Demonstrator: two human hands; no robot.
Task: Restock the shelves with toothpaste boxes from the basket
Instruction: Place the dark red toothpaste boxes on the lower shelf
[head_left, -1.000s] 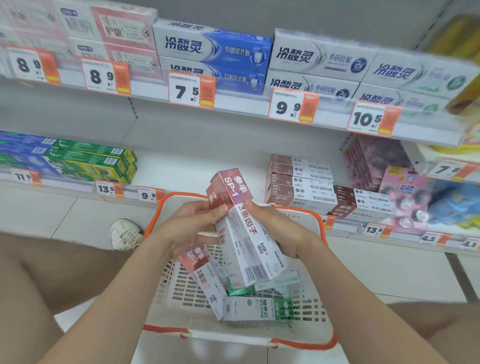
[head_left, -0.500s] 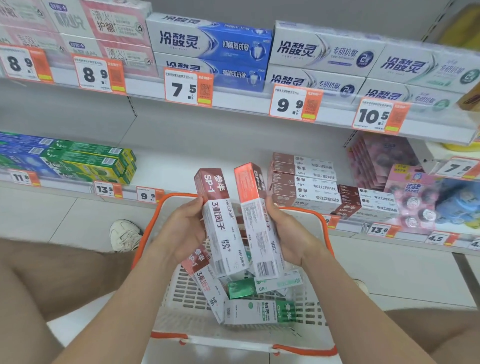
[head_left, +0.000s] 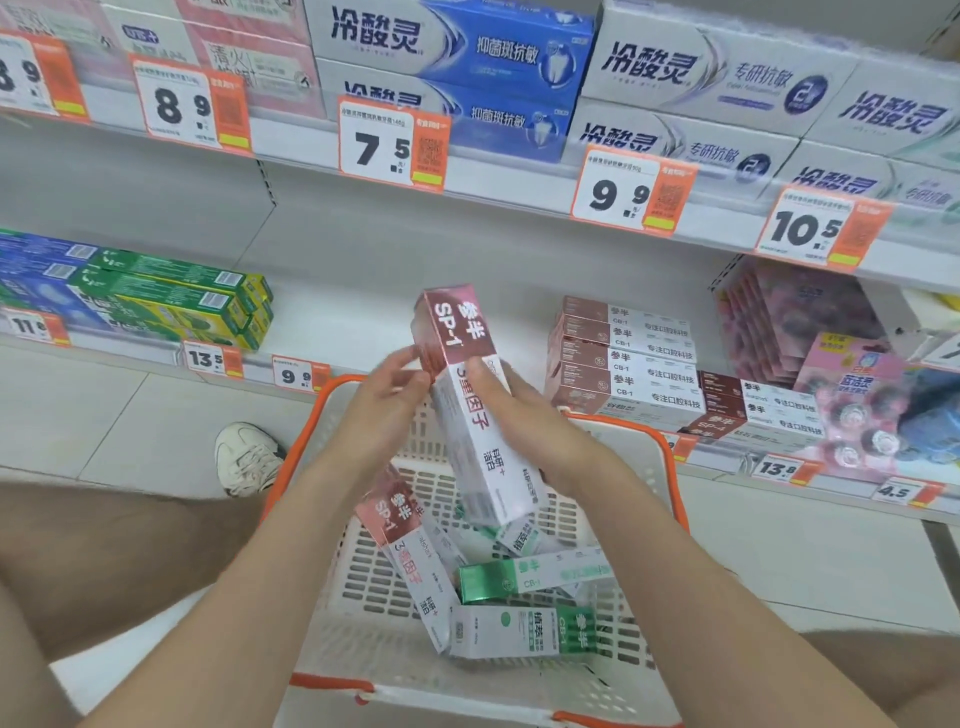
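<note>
Head: basket (head_left: 669, 457) holds boxes (head_left: 519, 631); left hand (head_left: 382, 415), right hand (head_left: 524, 421) hold box (head_left: 483, 447).

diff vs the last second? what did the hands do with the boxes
The two red SP-1 boxes, held apart half a second ago, one per hand, are back together as one stack between the left hand and right hand, top leaning left. The basket and the boxes lying in it stayed put.
</note>
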